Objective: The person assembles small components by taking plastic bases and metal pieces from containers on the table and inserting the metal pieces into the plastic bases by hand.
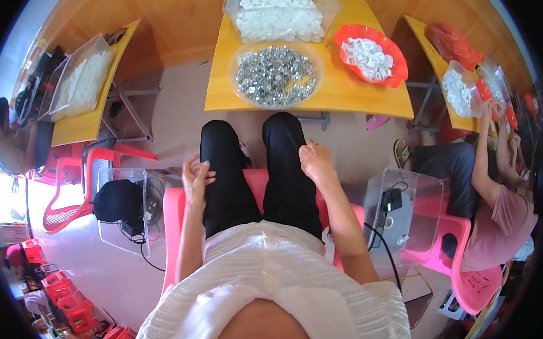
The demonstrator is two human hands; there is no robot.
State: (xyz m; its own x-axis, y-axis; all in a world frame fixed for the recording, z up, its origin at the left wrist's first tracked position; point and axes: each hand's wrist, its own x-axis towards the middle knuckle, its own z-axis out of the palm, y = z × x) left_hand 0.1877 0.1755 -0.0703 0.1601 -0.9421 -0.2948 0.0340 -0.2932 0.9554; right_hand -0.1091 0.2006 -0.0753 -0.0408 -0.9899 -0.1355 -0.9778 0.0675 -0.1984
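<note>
My left hand rests beside my left thigh, its fingers loosely bent and apart, with nothing seen in it. Next to my right knee, my right hand is closed, knuckles up; whatever its fingers hold, if anything, is hidden. Ahead of my knees is a yellow table. On its near edge stands a round clear tray of small shiny metal parts. Behind it, a clear box is heaped with small white plastic parts. A red scalloped bowl at the right holds white round pieces.
On the right, a co-worker in a pink top sits at another yellow table, hands raised by a tray of white parts. Clear stools with black cables flank my pink chair. A red chair stands left.
</note>
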